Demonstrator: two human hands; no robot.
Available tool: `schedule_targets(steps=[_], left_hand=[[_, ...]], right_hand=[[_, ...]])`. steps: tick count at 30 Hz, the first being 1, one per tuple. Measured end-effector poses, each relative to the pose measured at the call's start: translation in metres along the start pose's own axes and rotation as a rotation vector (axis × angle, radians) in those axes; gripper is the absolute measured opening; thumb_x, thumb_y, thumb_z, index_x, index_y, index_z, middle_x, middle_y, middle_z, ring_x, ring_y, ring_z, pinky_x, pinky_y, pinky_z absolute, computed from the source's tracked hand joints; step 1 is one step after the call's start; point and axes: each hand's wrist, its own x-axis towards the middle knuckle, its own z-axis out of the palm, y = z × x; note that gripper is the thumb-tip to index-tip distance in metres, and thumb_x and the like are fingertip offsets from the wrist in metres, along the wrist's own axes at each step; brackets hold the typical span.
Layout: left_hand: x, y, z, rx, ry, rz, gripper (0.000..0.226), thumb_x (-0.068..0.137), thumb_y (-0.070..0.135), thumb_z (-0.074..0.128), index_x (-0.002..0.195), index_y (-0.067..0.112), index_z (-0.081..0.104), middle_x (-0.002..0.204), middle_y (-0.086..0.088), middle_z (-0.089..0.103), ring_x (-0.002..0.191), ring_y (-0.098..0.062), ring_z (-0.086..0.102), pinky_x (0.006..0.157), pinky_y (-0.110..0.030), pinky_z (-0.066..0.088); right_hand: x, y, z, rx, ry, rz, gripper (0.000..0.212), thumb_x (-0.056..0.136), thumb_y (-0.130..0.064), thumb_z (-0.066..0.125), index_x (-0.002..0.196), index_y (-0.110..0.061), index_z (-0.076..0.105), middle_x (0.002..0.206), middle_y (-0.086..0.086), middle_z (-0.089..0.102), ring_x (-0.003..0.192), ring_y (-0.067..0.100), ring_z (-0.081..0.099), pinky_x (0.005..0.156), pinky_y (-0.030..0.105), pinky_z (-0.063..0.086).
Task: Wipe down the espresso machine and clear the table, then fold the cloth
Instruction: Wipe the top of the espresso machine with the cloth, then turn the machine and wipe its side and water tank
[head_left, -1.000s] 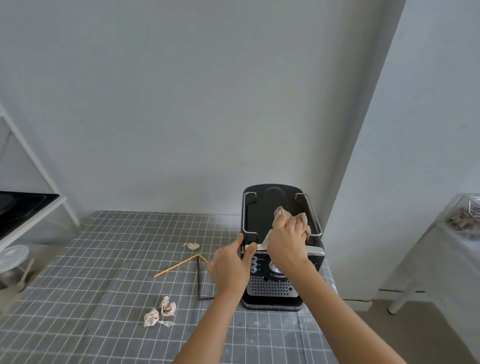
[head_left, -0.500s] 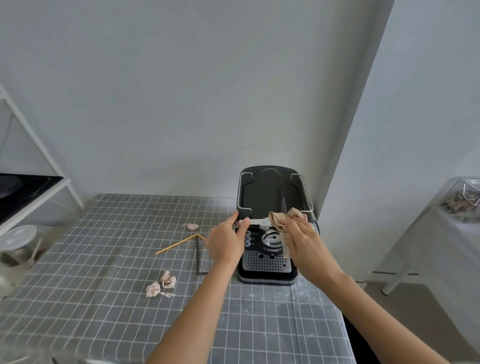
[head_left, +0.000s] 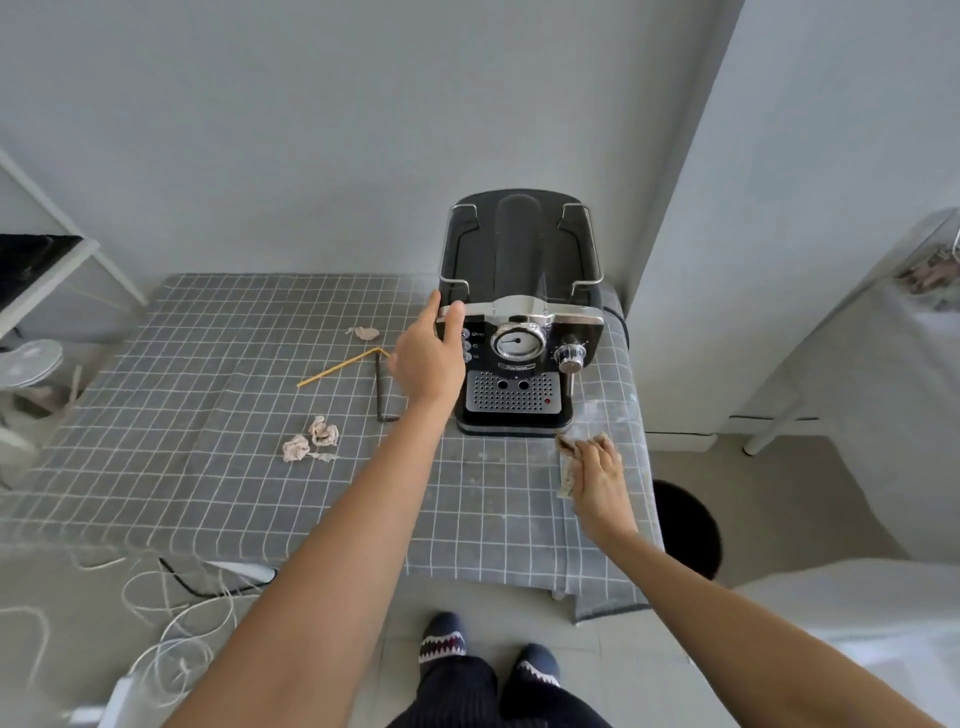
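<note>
A black and chrome espresso machine (head_left: 522, 291) stands at the back right of a table with a grey checked tablecloth (head_left: 208, 395). My left hand (head_left: 428, 358) rests against the machine's upper left front corner, fingers spread around it. My right hand (head_left: 597, 475) presses a crumpled beige cloth (head_left: 567, 462) onto the tablecloth just right of the machine's base. Litter lies left of the machine: crumpled paper wads (head_left: 311, 441), a smaller scrap (head_left: 366, 332), a yellow straw (head_left: 340, 367) and a dark bent stick (head_left: 382, 389).
A round black bin (head_left: 688, 525) sits on the floor right of the table. White cords (head_left: 171, 608) lie coiled on the floor at the front left. A white shelf (head_left: 47, 270) stands at the left, and a covered table (head_left: 893, 332) at the right. My feet (head_left: 483, 654) are below.
My right hand has carried the cloth down from the machine's top front to the tabletop at its right. The left hand stays on the machine's corner. The view has tilted downward.
</note>
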Motion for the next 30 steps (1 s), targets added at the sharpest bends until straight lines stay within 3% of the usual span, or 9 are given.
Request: schedule_targets(steps=[5, 8, 11, 14, 17, 20, 22, 27, 30], left_hand=[[-0.002, 0.002, -0.001, 0.007, -0.002, -0.010, 0.066, 0.088, 0.066, 0.032, 0.136, 0.025, 0.052, 0.130, 0.000, 0.063, 0.124, -0.022, 0.055, 0.097, -0.054, 0.046], [0.001, 0.001, -0.004, 0.001, -0.051, -0.003, 0.061, 0.090, 0.061, 0.039, 0.136, 0.022, 0.052, 0.134, 0.000, 0.060, 0.128, -0.021, 0.052, 0.103, -0.055, 0.041], [0.010, -0.004, -0.010, -0.059, -0.092, 0.009, 0.064, 0.087, 0.057, 0.052, 0.138, 0.018, 0.049, 0.140, 0.000, 0.054, 0.133, -0.018, 0.048, 0.110, -0.051, 0.036], [0.028, 0.001, -0.022, -0.116, -0.154, 0.040, 0.077, 0.082, 0.059, 0.060, 0.144, 0.018, 0.040, 0.148, 0.002, 0.045, 0.137, -0.013, 0.040, 0.115, -0.039, 0.032], [0.059, 0.019, -0.031, -0.110, -0.153, 0.110, 0.061, 0.091, 0.045, 0.056, 0.141, 0.014, 0.044, 0.146, -0.002, 0.047, 0.137, -0.015, 0.042, 0.114, -0.035, 0.033], [0.091, 0.041, -0.032, -0.014, -0.217, 0.120, 0.022, 0.096, 0.025, 0.052, 0.107, 0.011, 0.065, 0.112, -0.002, 0.066, 0.105, -0.020, 0.063, 0.092, -0.027, 0.046], [0.108, 0.051, -0.029, 0.040, -0.252, 0.148, 0.015, 0.092, 0.014, 0.054, 0.078, 0.018, 0.053, 0.081, -0.002, 0.057, 0.077, -0.025, 0.063, 0.075, -0.027, 0.047], [0.140, 0.057, -0.024, -0.168, -0.401, -0.133, 0.016, 0.087, -0.005, 0.060, 0.083, 0.011, 0.061, 0.075, -0.003, 0.062, 0.059, -0.018, 0.066, 0.067, -0.034, 0.060], [0.154, 0.054, -0.018, -0.206, -0.493, -0.194, 0.012, 0.087, -0.006, 0.060, 0.080, 0.004, 0.059, 0.078, -0.010, 0.063, 0.058, -0.020, 0.065, 0.063, -0.033, 0.060]], right_hand=[[0.004, 0.032, 0.025, -0.270, -0.189, -0.006, 0.029, 0.095, -0.015, 0.038, 0.120, -0.014, 0.052, 0.127, 0.008, 0.052, 0.122, 0.028, 0.032, 0.107, 0.048, 0.026], [0.011, 0.023, 0.007, -0.126, -0.193, 0.025, 0.037, 0.098, -0.028, 0.032, 0.119, -0.012, 0.059, 0.124, 0.008, 0.061, 0.118, 0.027, 0.043, 0.102, 0.044, 0.033], [0.038, -0.001, -0.033, 0.051, -0.035, 0.156, 0.035, 0.102, -0.017, 0.035, 0.127, -0.008, 0.056, 0.118, 0.014, 0.064, 0.104, 0.030, 0.060, 0.087, 0.036, 0.047], [0.081, -0.043, -0.086, 0.170, 0.253, 0.164, 0.031, 0.102, -0.017, 0.038, 0.119, -0.008, 0.062, 0.084, 0.008, 0.068, 0.065, 0.017, 0.059, 0.059, 0.025, 0.042], [0.124, -0.093, -0.137, 0.306, 0.437, 0.128, 0.023, 0.100, -0.017, 0.044, 0.107, -0.009, 0.064, 0.087, 0.005, 0.067, 0.070, 0.017, 0.058, 0.063, 0.025, 0.041], [0.162, -0.131, -0.164, 0.244, 0.397, 0.071, 0.021, 0.097, -0.017, 0.048, 0.099, -0.008, 0.067, 0.084, 0.005, 0.070, 0.080, 0.025, 0.063, 0.070, 0.029, 0.046], [0.181, -0.148, -0.170, 0.109, 0.290, 0.097, 0.024, 0.096, -0.020, 0.049, 0.096, -0.006, 0.069, 0.083, 0.007, 0.068, 0.083, 0.029, 0.063, 0.071, 0.029, 0.045], [0.201, -0.160, -0.175, 0.015, 0.234, 0.208, 0.027, 0.092, -0.016, 0.053, 0.091, 0.005, 0.070, 0.089, 0.019, 0.070, 0.088, 0.034, 0.063, 0.078, 0.035, 0.050], [0.202, -0.162, -0.178, 0.103, 0.132, 0.290, 0.031, 0.090, -0.013, 0.057, 0.063, -0.002, 0.066, 0.054, 0.006, 0.056, 0.054, 0.020, 0.051, 0.051, 0.024, 0.042]])
